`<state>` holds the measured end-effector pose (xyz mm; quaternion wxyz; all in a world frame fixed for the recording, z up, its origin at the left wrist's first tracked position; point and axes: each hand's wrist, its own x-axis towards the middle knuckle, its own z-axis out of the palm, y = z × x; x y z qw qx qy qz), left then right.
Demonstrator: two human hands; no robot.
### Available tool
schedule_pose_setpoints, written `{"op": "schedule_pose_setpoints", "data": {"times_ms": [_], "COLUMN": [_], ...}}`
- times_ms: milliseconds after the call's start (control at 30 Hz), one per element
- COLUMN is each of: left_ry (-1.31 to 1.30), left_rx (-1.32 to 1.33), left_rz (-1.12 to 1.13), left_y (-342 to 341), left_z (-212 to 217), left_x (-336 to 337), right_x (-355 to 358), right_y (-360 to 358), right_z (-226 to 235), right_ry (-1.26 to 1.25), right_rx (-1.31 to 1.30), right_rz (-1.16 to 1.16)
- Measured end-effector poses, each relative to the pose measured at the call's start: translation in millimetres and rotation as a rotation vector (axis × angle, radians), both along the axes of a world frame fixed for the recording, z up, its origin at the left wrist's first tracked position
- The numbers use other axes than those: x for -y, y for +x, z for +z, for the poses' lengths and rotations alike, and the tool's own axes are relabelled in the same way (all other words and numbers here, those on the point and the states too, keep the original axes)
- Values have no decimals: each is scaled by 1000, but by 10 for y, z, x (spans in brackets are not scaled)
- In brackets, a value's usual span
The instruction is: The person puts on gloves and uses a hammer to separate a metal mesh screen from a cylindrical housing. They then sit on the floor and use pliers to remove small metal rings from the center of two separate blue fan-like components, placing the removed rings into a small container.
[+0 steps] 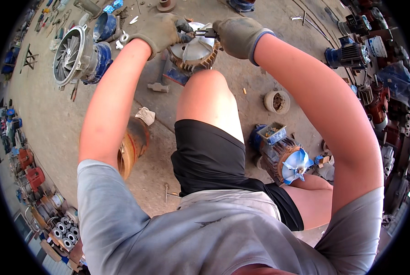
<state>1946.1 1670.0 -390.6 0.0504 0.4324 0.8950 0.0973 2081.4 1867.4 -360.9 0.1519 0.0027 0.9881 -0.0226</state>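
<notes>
Beyond my knee stands a finned motor [193,51] with a silver domed end and rusty brown ribs. My right hand [240,37], in a worn grey-olive glove, is wrapped around a dark tool that looks like pliers [207,33]. Its narrow jaws point left across the top of the motor. At the motor's upper left, my gloved left hand [163,33] has its dark fingertips curled in close to the tool's tip. What those fingers pinch, if anything, is hidden.
A hammer [159,87] lies left of the motor. Farther left stands a large finned housing [70,56]. To my right are a tub of small parts [277,101] and a motor with a blue fan [295,166]. A rusty ring [134,145] lies by my left arm.
</notes>
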Motion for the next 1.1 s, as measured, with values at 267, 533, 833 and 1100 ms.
{"op": "schedule_pose_setpoints", "data": {"times_ms": [267,533,833,1100], "left_ry": [-170,-21,113,134], "left_rx": [154,192,222,450], "left_rz": [14,-36,-128,1], "left_y": [-38,-159,-240,-298], "left_z": [171,-38,-210,-228], "left_x": [-85,-29,11,51], "right_x": [-24,-114,-74,7], "right_y": [15,-31,-30,18], "right_z": [-7,-198,-149,-89], "right_ry": [-40,-24,-22,3], "right_rx": [73,3,15,-4], "right_rz": [-37,35,19,2]}}
